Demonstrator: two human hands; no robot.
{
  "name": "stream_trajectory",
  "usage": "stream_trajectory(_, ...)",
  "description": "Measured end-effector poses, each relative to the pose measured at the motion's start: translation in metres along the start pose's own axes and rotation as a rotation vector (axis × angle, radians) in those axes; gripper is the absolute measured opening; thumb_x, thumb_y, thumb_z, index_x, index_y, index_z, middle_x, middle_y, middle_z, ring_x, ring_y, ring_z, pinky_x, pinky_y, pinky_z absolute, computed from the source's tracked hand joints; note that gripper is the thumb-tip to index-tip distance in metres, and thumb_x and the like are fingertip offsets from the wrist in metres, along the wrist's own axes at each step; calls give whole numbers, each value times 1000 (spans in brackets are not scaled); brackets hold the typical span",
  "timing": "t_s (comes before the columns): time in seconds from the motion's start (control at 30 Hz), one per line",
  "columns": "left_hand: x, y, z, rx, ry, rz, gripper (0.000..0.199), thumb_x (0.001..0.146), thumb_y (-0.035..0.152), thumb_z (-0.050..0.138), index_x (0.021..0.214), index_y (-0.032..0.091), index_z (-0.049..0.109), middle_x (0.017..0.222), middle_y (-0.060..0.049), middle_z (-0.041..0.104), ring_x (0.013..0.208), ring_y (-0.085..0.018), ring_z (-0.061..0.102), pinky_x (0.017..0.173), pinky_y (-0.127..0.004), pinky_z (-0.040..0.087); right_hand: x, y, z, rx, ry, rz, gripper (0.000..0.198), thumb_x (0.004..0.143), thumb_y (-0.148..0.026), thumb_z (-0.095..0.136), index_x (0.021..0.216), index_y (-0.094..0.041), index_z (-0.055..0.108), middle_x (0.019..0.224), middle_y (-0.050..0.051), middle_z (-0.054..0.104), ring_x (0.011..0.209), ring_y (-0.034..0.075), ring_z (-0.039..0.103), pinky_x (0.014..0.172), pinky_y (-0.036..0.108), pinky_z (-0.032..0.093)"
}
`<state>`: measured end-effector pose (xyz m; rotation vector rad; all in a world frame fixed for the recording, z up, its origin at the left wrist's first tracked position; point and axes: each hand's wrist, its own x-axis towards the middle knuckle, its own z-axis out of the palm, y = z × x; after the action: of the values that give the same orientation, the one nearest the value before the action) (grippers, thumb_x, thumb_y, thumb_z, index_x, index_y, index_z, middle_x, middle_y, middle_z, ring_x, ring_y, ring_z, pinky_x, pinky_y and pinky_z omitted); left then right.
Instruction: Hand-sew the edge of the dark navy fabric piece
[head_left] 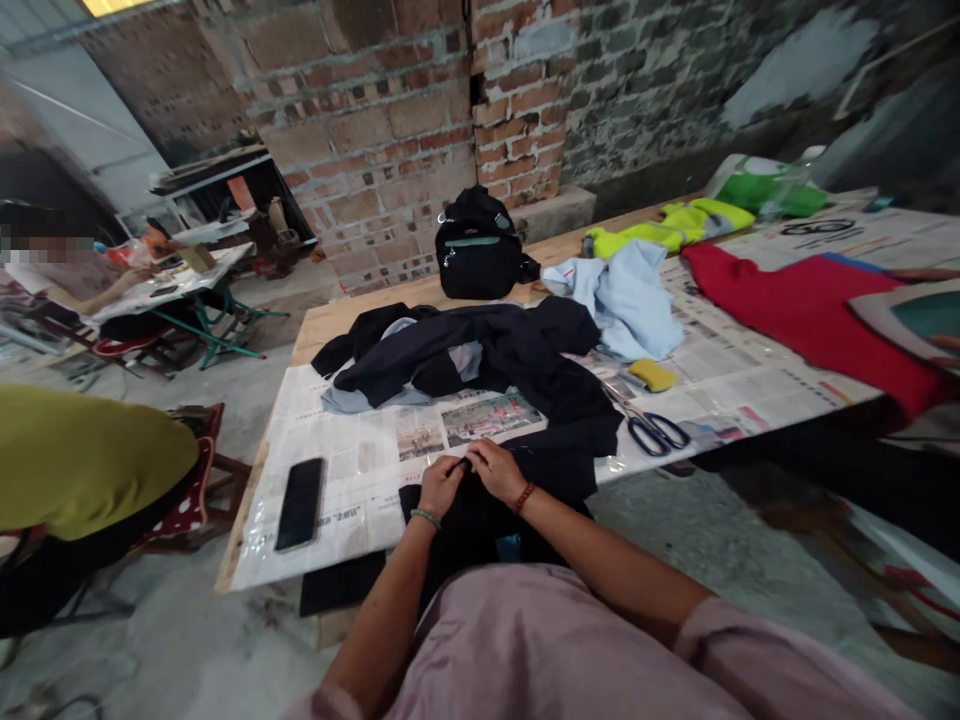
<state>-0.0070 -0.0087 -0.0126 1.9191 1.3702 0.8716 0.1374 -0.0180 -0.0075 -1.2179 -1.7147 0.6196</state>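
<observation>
Loosely rumpled, the plain dark cloth [474, 496] shows soft folds, pinched by left fingers [451, 467] and right fingers [482, 455].

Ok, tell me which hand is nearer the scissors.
Right. The right hand pinches dark cloth to the left of the scissors; the left hand, beside it toward the phone, is farther away.

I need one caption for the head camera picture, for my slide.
Left hand and right hand pinch dark cloth at a newspaper-covered table, a phone and scissors lying nearby.
</observation>
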Motion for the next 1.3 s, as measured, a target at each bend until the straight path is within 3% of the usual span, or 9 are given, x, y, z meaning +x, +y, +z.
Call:
stream_trajectory(0.13,-1,-1,0,29,-27,13,16,76,19,48,72,19,63,74,0,60,74,-12,54,71,-25,42,0,4,6,52,-47,16,17,82,-22,41,84,-18,58,72,2,59,66,12,54,67,23,43)
stream_trajectory(0.37,0,-5,2,49,-33,35,14,77,22,50,73,18,62,73,-1,59,73,-12,52,71,-25,41,3,7,6,68,-83,-14,16,79,-20,43,80,-18,58,77,4,60,74,13,55,72,25,43)
stream_trajectory(0.43,0,-6,1,49,-28,33,15,78,22,49,72,18,62,73,-1,58,72,-12,52,70,-25,41,5,5,8,175,-50,107,13,78,-22,44,76,-18,56,69,1,58,62,11,55,64,23,44)
stream_trajectory(0.57,0,-5,2,54,-37,37,17,78,24,49,69,18,62,69,0,57,69,-12,51,66,-24,40,8,3,17,594,110,537,12,72,-29,47,71,-18,48,57,-5,52,41,8,50,41,18,36)
stream_trajectory(0.63,0,-6,3,61,-45,37,18,79,25,49,68,19,62,67,0,56,68,-12,50,65,-24,40,8,2,21,754,173,625,16,68,-33,51,70,-17,47,55,-6,51,40,7,50,38,16,33)
stream_trajectory(0.87,0,-7,3,47,-39,31,19,79,24,48,66,18,61,65,1,54,66,-11,49,63,-23,39,7,-1,26,877,251,657,20,61,-33,58,68,-16,48,50,-6,52,36,6,47,35,15,31)
stream_trajectory(1.07,-1,-7,1,67,-62,60,14,77,24,50,70,19,62,69,0,57,70,-12,51,69,-24,41,32,6,5,923,383,652,23,64,-35,57,71,-18,43,51,-8,50,36,5,46,32,14,29)
stream_trajectory(1.2,-1,-7,2,42,-53,28,17,78,26,49,73,19,63,71,0,58,70,-13,53,70,-25,43,35,-8,1,989,266,609,27,68,-38,55,81,-20,40,63,-5,57,40,8,52,31,15,30)
stream_trajectory(1.3,-2,-9,5,-52,-27,22,17,76,23,49,81,19,64,80,-2,62,76,-14,55,73,-27,44,22,-26,9,1104,92,599,29,72,-41,52,87,-23,36,66,-5,58,48,10,57,37,17,39)
